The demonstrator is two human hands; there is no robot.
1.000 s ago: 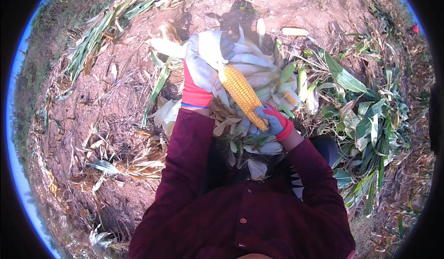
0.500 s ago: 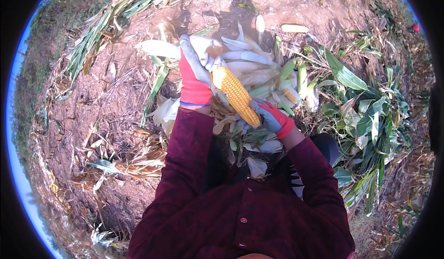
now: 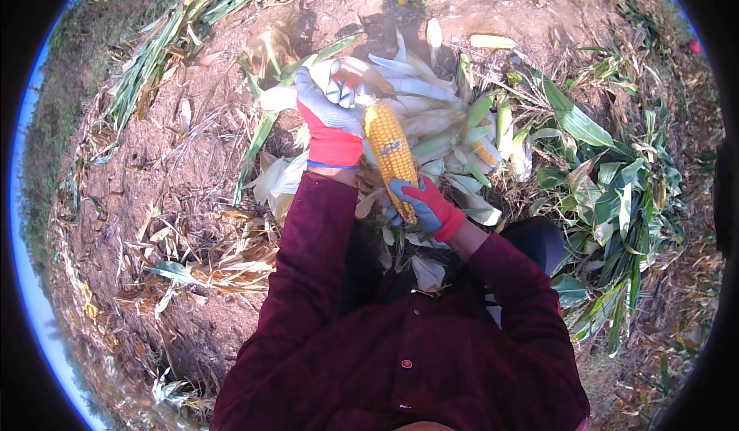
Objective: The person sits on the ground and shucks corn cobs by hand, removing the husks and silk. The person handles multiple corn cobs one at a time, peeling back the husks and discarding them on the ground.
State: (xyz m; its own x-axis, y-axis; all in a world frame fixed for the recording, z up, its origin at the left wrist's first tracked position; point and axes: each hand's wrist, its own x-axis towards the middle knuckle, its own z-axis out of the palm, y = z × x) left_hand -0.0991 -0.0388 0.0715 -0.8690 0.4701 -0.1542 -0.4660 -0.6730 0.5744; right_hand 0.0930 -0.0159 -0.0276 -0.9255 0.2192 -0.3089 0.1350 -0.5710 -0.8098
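Corn cob (image 3: pixel 392 148) was swung straighter lengthwise over left side of husk pile (image 3: pixel 419 95); near end was clasped by right hand (image 3: pixel 431 206), far end set beside left hand (image 3: pixel 329 106), its hold unclear.

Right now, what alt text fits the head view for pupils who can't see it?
A gloved right hand grips a yellow corn cob near its lower end; the gloved left hand is at its top, beside pale husks.
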